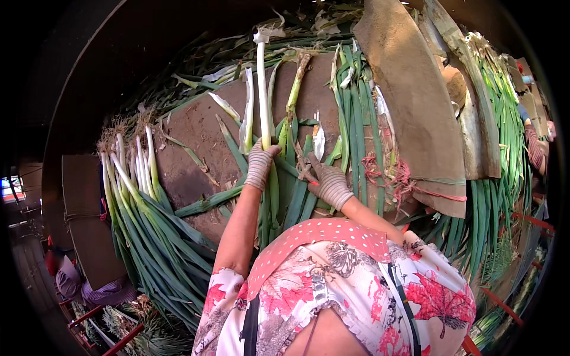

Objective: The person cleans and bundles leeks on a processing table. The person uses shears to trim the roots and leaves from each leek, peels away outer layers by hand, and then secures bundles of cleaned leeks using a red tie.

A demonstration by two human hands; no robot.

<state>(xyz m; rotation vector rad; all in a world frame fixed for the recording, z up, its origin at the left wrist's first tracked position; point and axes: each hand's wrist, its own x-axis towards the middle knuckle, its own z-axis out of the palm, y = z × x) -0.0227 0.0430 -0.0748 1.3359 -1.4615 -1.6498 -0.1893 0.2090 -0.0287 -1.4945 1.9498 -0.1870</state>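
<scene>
My left hand [262, 164], in a striped knit glove, grips a long green onion [262, 93] where its white stalk turns green. Its root end points away from me, and its leaves [269, 200] hang towards my apron. My right hand [330, 181], gloved alike, is beside it, holding a small brown tool [305, 170] with a red tip; its exact kind is unclear. Beyond my hands lie a yellowish, unpeeled onion [297, 84] and peeled-off white sheaths [247, 111]. These rest on a dirt-covered work surface [196, 129].
To the left lies a pile of white-stalked onions [147, 191] with roots on. Green leaves [356, 120] lie on the right, near a tangle of pink twine [392, 175]. A brown board [409, 102] divides off more onions [498, 133]. Other people [534, 142] are at both sides.
</scene>
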